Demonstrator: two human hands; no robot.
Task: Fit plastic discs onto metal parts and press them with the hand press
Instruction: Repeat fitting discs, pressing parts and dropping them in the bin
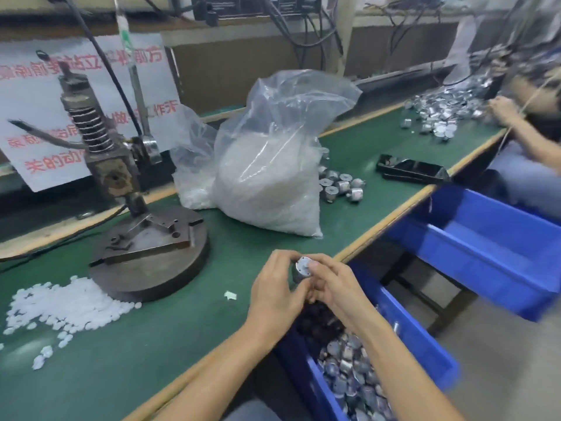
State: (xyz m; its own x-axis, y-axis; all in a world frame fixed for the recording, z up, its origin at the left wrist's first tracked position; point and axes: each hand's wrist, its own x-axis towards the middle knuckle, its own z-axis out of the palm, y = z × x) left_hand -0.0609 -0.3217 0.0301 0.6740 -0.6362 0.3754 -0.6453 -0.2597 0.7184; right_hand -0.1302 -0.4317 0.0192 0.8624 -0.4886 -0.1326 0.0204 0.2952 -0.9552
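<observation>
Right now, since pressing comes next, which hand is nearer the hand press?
Left. The left hand is right of the hand press; the right hand is farther right, above the blue bin.

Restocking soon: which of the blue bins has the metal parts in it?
The nearer blue bin, bottom of view, heaped with metal parts; the farther blue bin to its right shows only bare blue inside.

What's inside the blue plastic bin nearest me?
Silvery round metal parts lie piled in the blue plastic bin; the right forearm crosses it, hiding what lies beneath.
</observation>
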